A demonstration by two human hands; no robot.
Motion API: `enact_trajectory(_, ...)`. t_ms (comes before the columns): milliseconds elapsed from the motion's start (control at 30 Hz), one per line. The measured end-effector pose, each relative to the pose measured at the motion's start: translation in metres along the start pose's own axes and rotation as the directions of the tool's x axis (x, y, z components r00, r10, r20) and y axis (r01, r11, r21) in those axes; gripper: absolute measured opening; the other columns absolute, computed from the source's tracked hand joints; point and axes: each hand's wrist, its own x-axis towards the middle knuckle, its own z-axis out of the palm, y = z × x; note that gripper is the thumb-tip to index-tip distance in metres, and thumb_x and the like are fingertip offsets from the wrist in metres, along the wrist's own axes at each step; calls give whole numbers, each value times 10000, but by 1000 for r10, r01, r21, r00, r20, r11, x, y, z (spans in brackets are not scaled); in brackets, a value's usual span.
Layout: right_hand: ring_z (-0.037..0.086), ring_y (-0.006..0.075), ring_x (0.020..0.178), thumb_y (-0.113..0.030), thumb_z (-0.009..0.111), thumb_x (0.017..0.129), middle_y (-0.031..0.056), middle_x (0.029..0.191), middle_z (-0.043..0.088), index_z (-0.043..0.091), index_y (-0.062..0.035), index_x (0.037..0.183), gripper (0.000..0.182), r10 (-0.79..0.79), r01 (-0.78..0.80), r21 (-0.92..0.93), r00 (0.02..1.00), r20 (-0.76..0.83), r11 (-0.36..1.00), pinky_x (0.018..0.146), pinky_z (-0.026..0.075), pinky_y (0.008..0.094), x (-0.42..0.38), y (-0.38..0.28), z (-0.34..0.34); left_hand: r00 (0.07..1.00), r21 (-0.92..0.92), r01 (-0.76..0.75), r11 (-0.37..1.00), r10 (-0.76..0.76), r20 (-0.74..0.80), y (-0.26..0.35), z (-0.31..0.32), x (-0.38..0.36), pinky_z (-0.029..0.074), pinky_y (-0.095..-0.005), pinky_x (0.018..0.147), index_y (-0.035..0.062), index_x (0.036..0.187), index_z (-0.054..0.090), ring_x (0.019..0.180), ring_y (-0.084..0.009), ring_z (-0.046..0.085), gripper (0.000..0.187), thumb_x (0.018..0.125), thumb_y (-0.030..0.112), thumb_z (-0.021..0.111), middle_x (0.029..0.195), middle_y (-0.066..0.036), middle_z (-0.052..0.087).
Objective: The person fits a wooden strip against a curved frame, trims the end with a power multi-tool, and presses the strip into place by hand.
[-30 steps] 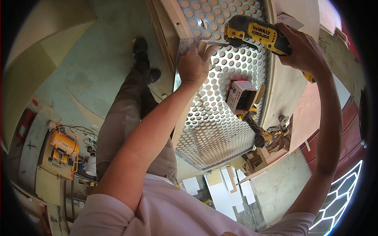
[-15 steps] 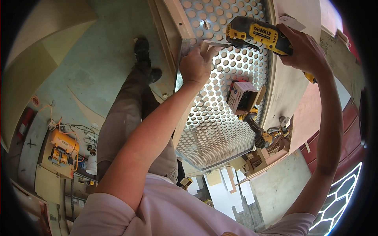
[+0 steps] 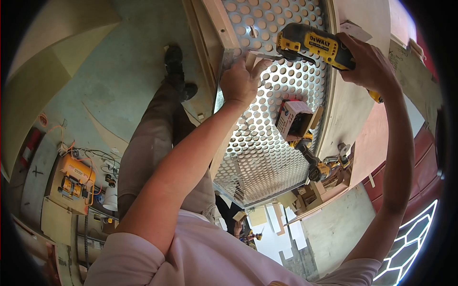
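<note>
My right hand (image 3: pixel 367 64) is wrapped round the body of a yellow and black DeWalt power tool (image 3: pixel 317 44). The tool's head points left, and its thin blade meets a small wooden piece (image 3: pixel 251 59). My left hand (image 3: pixel 240 83) pinches that piece at the left edge of a perforated metal sheet (image 3: pixel 281 81). Lit holes show in the sheet beneath both hands. Below the tool, an open cardboard box (image 3: pixel 292 119) rests on the sheet.
A second yellow and black tool (image 3: pixel 312 159) lies below the box. Wooden framing (image 3: pixel 217 24) borders the sheet. An orange machine (image 3: pixel 76 176) with cables stands at the lower left. Another person's hand (image 3: pixel 237 229) shows at the bottom, near a drill.
The view has shifted slightly. My two hands, the tool and the wooden piece keep nearly the same arrangement. Another person's arm and a drill have come into view at the bottom.
</note>
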Motion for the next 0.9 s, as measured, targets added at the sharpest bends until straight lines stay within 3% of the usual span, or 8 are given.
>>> enact_trajectory(233, 746, 294, 976, -147, 858, 662, 121, 1167, 728, 482, -229, 1396, 829, 2, -3, 11, 999, 34, 1000, 871, 628, 474, 3, 3, 1, 997, 40, -57, 998, 58, -44, -8, 6, -1, 557, -412, 696, 39, 901, 735, 695, -307, 722, 709, 807, 741, 695, 716, -82, 725)
enact_trajectory(333, 744, 299, 977, -153, 849, 660, 124, 1161, 727, 485, -230, 1400, 829, -2, 1, 20, 1000, 26, 1000, 873, 626, 472, 3, 2, -1, 998, 46, -54, 997, 52, 46, -5, 0, -2, 571, -433, 730, -1, 1329, 635, 788, -341, 741, 954, 806, 796, 628, 786, -135, 738)
enact_trajectory(900, 735, 292, 971, -181, 810, 669, 115, 1103, 730, 482, -230, 1417, 818, 22, -24, 56, 999, 45, 998, 880, 627, 466, 2, 0, 8, 991, 43, -132, 990, 133, -16, -11, 4, -3, 554, -404, 609, -20, 1303, 647, 621, -295, 711, 904, 819, 742, 670, 598, -74, 668)
